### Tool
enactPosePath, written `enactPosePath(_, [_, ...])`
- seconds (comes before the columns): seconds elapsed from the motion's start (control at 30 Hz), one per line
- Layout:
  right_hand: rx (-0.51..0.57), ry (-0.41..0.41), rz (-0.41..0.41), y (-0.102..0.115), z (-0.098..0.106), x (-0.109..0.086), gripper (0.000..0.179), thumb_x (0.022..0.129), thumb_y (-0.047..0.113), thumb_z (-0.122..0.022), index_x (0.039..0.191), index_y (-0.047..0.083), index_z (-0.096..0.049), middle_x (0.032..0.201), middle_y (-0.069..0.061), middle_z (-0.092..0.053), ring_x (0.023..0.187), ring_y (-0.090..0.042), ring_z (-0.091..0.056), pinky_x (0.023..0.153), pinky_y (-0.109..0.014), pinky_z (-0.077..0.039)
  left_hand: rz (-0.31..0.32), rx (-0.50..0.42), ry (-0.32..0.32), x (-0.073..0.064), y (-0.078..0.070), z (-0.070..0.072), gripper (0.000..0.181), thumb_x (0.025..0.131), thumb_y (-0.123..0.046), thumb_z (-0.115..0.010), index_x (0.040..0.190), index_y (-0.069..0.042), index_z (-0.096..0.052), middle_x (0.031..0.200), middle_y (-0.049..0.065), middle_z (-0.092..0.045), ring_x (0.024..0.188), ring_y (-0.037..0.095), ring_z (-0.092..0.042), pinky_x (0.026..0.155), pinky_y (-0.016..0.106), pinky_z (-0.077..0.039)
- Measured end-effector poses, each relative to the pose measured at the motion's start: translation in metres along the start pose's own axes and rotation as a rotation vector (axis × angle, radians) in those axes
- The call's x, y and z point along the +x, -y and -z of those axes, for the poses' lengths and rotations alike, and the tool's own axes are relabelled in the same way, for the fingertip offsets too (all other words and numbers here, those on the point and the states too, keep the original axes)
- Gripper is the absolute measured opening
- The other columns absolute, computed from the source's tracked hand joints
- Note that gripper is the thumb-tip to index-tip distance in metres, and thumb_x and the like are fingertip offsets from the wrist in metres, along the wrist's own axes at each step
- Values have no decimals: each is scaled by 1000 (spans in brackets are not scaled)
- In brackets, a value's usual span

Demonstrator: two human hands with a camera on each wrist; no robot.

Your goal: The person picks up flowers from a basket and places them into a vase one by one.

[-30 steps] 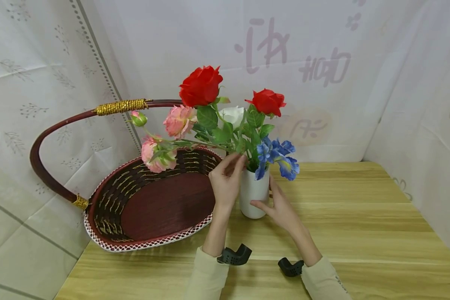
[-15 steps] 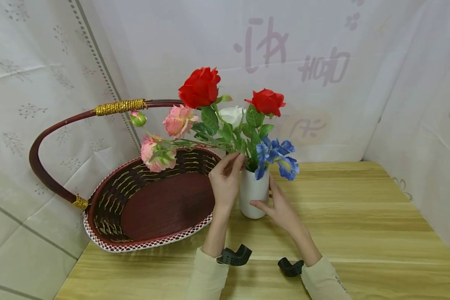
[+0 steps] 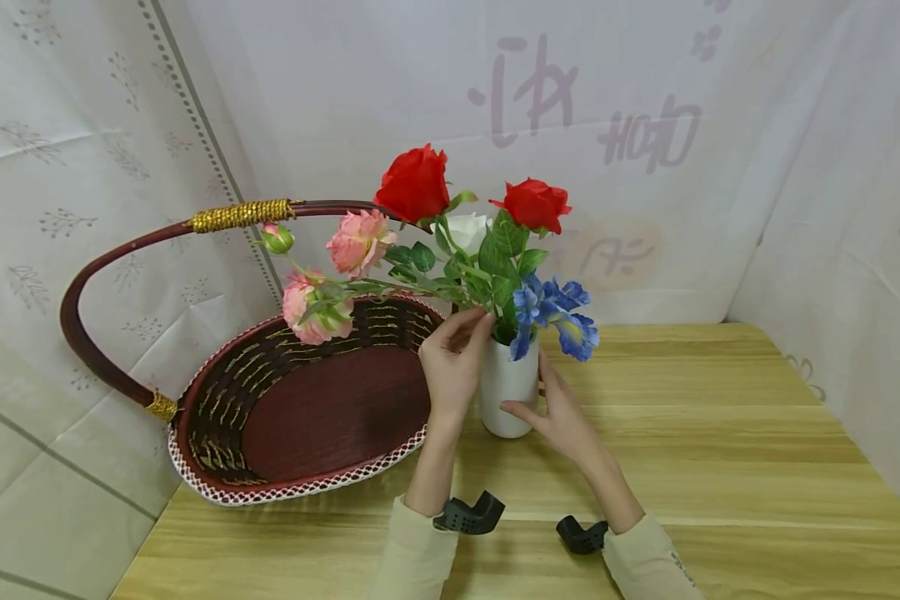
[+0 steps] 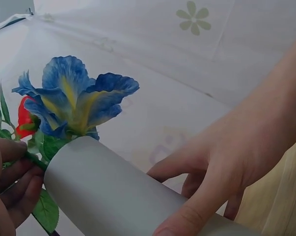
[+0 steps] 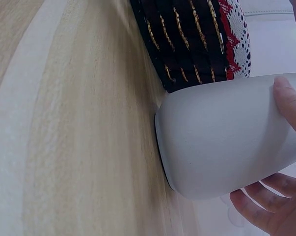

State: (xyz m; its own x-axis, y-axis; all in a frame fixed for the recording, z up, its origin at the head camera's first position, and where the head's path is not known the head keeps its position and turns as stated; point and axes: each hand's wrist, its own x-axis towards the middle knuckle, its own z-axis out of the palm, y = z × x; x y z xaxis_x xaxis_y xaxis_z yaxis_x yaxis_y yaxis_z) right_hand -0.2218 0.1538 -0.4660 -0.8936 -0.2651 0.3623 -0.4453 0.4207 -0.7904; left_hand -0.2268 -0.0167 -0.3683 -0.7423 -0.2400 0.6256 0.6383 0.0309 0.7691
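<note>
Upright on the table stands a white vase (image 3: 508, 392), with flowers leaning out of its mouth. My left hand (image 3: 453, 362), at the rim, pinches a green stem (image 4: 36, 160) between thumb and fingertips; it appears to belong to the taller red rose (image 3: 414, 185). Around the vase's lower side, my right hand (image 3: 562, 417) grips with the thumb in front and the fingers behind. A second red rose (image 3: 534, 205), a white rose (image 3: 465, 232), a blue iris (image 3: 555, 312) and pink flowers (image 3: 360, 243) share the vase. The stems' lower ends are hidden inside it.
A dark red woven basket (image 3: 330, 417) with a tall arched handle (image 3: 82, 308) stands left of the vase, close to it. Pink blooms hang over its far rim. The wooden table (image 3: 705, 467) extends to the right, with a printed cloth (image 3: 645, 83) behind.
The taller red rose has shifted right and down, and its leaves have turned with it. My left hand has barely moved; my right hand stays on the vase.
</note>
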Motion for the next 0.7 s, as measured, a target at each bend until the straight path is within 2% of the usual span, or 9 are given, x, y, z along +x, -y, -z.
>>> enactPosePath(0.2, [9, 3, -1, -1, 0, 1, 103, 91, 39, -77, 163, 23, -6, 160, -12, -32, 139, -31, -42, 103, -51, -49, -34, 37, -33, -1, 1, -2, 13, 89, -6, -79, 98, 3, -78, 89, 17, -75, 77, 32, -73, 71, 27, -60])
enactPosePath(0.47, [17, 5, -10, 0, 0, 2, 103, 91, 38, -76, 164, 21, -6, 158, -13, -34, 138, -31, -44, 102, -52, -49, 18, 63, -27, 0, 3, 0, 13, 86, -7, -82, 95, 2, -78, 88, 15, -75, 77, 27, -73, 68, 22, -58])
enactPosePath(0.7, [13, 4, -28, -1, -1, 1, 103, 92, 40, -76, 164, 21, -5, 158, -14, -34, 138, -31, -44, 103, -52, -49, 21, 79, -12, -1, 1, 0, 13, 86, -4, -80, 96, 4, -77, 89, 19, -74, 78, 34, -72, 70, 30, -59])
